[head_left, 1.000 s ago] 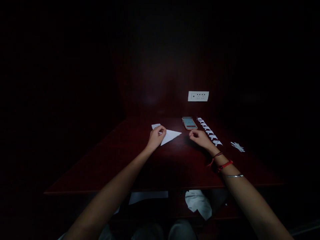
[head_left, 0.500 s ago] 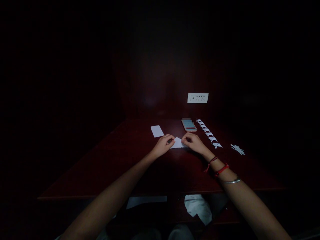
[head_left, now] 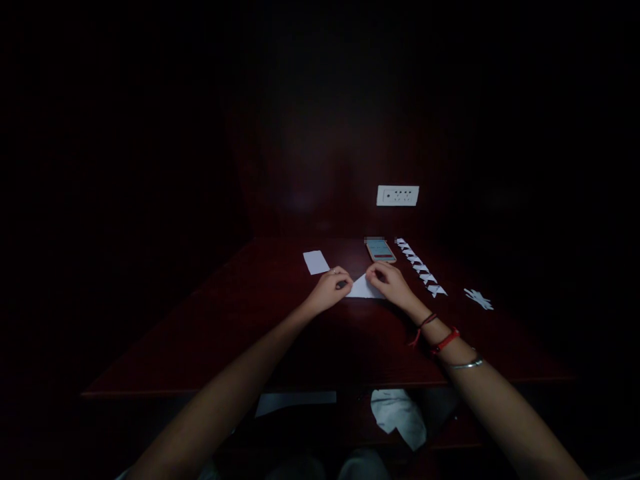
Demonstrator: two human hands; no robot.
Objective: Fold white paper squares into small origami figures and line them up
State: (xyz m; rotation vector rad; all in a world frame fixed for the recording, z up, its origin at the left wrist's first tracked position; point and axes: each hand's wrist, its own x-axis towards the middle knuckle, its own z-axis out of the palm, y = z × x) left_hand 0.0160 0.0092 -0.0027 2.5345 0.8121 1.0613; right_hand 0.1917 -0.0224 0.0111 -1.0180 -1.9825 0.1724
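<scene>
A folded sheet of white paper point(head_left: 363, 288) lies on the dark red table between my two hands. My left hand point(head_left: 332, 288) pinches its left corner, fingers curled. At the paper's upper right, my right hand point(head_left: 387, 281) has thumb and forefinger closed on the edge and covers that side. The visible part of the paper looks triangular, with a straight lower edge. Just beyond my left hand rests a flat white paper rectangle point(head_left: 316, 262).
A phone point(head_left: 381, 250) with a lit screen lies beyond my right hand. Beside it runs a row of several folded white paper pieces point(head_left: 420, 265). Thin white paper strips point(head_left: 479, 299) lie farther right. A socket panel point(head_left: 397, 195) is on the back wall.
My right hand has shifted slightly up along the paper. The paper's visible part has gone from a central peak to a slope rising toward my right hand. My left hand stays at the left corner.
</scene>
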